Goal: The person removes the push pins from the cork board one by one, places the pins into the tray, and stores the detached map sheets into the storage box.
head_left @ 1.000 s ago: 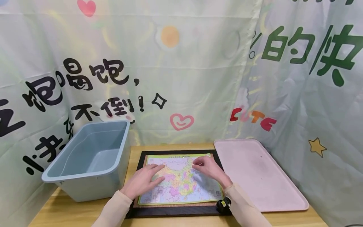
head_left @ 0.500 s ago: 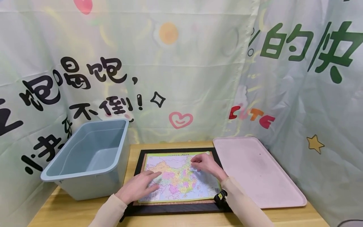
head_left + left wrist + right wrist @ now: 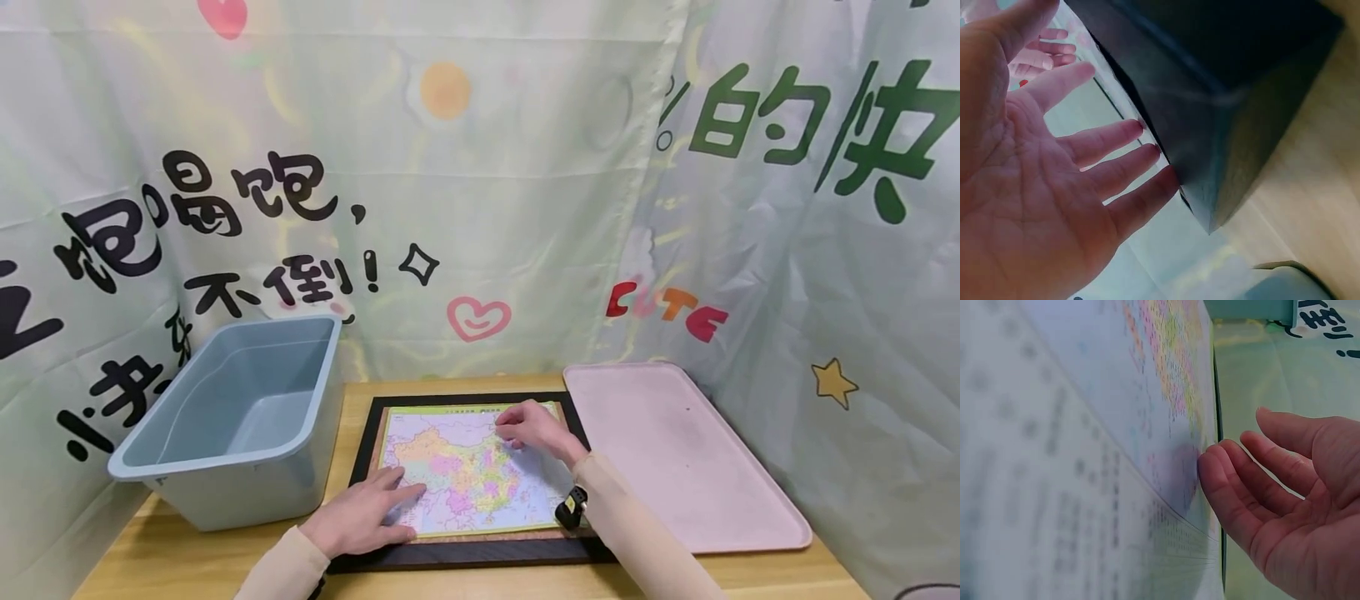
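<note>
A colourful printed map (image 3: 457, 487) with a green border lies in a black rectangular frame (image 3: 480, 552) that has a brown inner edge. My left hand (image 3: 358, 515) spreads its straight fingers over the map's lower left part. In the left wrist view, the fingertips of that hand (image 3: 1054, 162) reach the edge of the dark frame (image 3: 1191, 119). Over the map's upper right is my right hand (image 3: 534, 428), with its fingers gently bent. The right wrist view has that hand's fingertips (image 3: 1210, 465) against the map (image 3: 1166, 381), the thumb apart and nothing pinched.
To the left stands a deep grey-blue plastic tub (image 3: 225, 417). A flat pink tray (image 3: 690, 467) lies right of the frame. All rest on a wooden table (image 3: 180, 562), backed by a printed cloth curtain (image 3: 525, 208). A black wrist device (image 3: 572, 507) sits at my right wrist.
My left hand has slid down the map's left side toward me, uncovering its upper left. The right hand has shifted slightly left across the upper part.
</note>
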